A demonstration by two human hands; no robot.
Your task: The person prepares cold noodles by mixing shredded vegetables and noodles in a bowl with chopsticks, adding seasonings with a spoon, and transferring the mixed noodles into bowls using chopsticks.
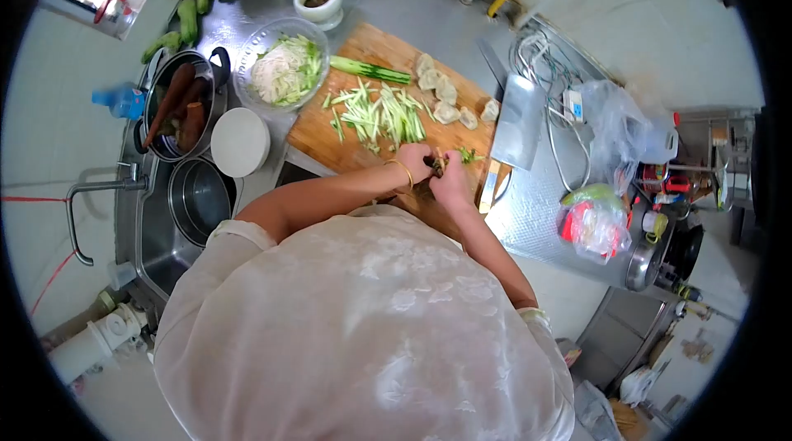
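Note:
My left hand, with a yellow bangle at the wrist, is closed at the near edge of the wooden cutting board. Close beside it, my right hand is closed too. Between the fingertips of both is a small dark brown piece of food, too small and covered to name. Green bits lie just past my right hand. Cucumber strips are heaped on the board below a length of cucumber. Several pale, lumpy pieces lie at the board's right side.
A cleaver lies right of the board. At the left are a clear bowl of shredded food, a white mortar, a white round lid or plate, a pot and a sink. Cables and bags sit right.

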